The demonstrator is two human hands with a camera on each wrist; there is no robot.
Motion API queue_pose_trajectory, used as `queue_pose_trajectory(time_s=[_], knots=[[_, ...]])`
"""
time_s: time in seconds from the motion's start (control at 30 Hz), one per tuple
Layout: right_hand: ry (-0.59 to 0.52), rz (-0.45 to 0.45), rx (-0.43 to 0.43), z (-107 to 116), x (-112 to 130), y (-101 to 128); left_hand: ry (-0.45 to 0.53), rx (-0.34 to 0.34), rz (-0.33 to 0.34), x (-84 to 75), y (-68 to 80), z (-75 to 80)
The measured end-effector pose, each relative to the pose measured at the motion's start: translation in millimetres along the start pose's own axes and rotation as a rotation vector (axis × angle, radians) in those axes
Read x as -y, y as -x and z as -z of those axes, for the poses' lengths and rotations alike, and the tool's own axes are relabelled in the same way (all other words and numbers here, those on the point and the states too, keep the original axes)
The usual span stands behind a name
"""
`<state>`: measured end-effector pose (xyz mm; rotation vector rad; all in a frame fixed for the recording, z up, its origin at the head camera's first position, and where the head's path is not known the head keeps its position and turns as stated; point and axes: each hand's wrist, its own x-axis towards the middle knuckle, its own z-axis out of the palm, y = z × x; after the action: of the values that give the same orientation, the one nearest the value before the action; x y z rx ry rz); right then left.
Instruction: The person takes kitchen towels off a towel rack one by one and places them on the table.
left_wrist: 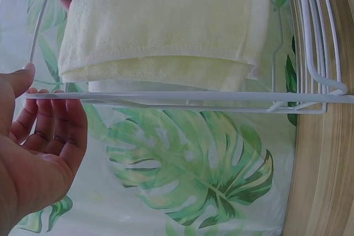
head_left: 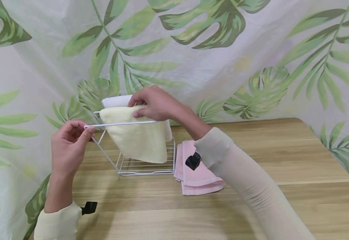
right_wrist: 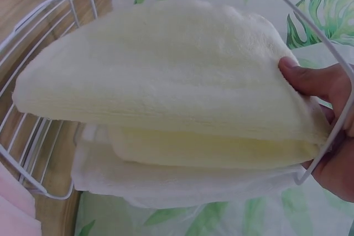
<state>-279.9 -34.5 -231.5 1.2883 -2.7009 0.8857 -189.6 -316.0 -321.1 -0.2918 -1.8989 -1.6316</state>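
Observation:
A white wire basket (head_left: 146, 168) stands tipped on its side on the wooden table (head_left: 297, 156). My left hand (head_left: 86, 128) pinches its upper front rim wire (left_wrist: 166, 96) between thumb and fingers. My right hand (head_left: 139, 108) grips a folded pale yellow towel (head_left: 138, 140) inside the basket, thumb on its top edge. A folded white towel (head_left: 116, 100) lies against the yellow one, behind it. In the right wrist view the yellow towel (right_wrist: 166, 81) lies on the white towel (right_wrist: 166, 186), and my right thumb (right_wrist: 307, 75) presses the yellow one. A folded pink towel (head_left: 196, 175) lies on the table beside the basket.
A leaf-printed curtain (head_left: 222, 60) hangs close behind the table and along its left side. Bare wood runs in front of the basket and off to the right. A small black clip (head_left: 89, 207) sits at my left wrist and another (head_left: 193, 160) at my right.

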Motion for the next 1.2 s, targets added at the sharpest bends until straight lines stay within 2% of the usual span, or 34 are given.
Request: queue_pose_trajectory(time_s=[0.2,0.4,0.53,0.67,1.2], knots=[[0.027,-0.008,-0.005,0,4,3,-0.011,-0.002,0.001,-0.1,0.8,0.0],[-0.011,0.01,-0.102,-5,3,6,0.034,0.0,0.0,0.9,0.7,0.1],[-0.058,0.022,-0.181,-8,2,8,0.018,0.003,0.001,1.3,1.1,0.9],[-0.072,0.035,-0.225,-7,4,9,-0.002,0.012,-0.006,1.0,1.4,1.8],[0.035,0.157,-0.363,-3,6,11,0.03,0.023,-0.01,1.9,1.1,2.9]])
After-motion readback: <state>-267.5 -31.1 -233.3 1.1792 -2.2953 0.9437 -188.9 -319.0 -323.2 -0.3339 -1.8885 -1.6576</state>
